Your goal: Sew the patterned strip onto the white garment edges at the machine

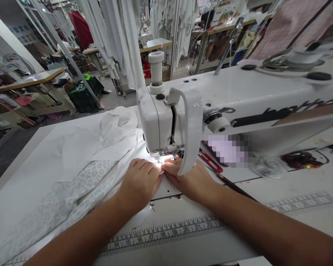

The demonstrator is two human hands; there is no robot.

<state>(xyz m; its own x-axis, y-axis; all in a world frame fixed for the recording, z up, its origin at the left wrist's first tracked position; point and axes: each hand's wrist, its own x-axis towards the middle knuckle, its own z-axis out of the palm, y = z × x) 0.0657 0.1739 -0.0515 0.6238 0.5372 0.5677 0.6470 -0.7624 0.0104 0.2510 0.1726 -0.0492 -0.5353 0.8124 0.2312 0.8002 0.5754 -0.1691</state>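
Note:
A white sewing machine (238, 96) stands across the table, its needle area lit just above my hands. My left hand (140, 181) lies on white fabric (83, 147) right in front of the presser foot, fingers curled down and pressing the cloth. My right hand (190, 177) sits beside it, partly behind the machine's white guard, fingers pinched on the fabric edge near the needle. The cloth spreads away to the left, with a pale patterned piece (72, 188) under it.
Red thread snips (211, 162) and a dark pencil-like stick (235, 186) lie right of my hands. A printed ruler (166, 234) runs along the table's front. A thread cone (157, 70) stands on the machine. Worktables, hanging white garments and clutter fill the room behind.

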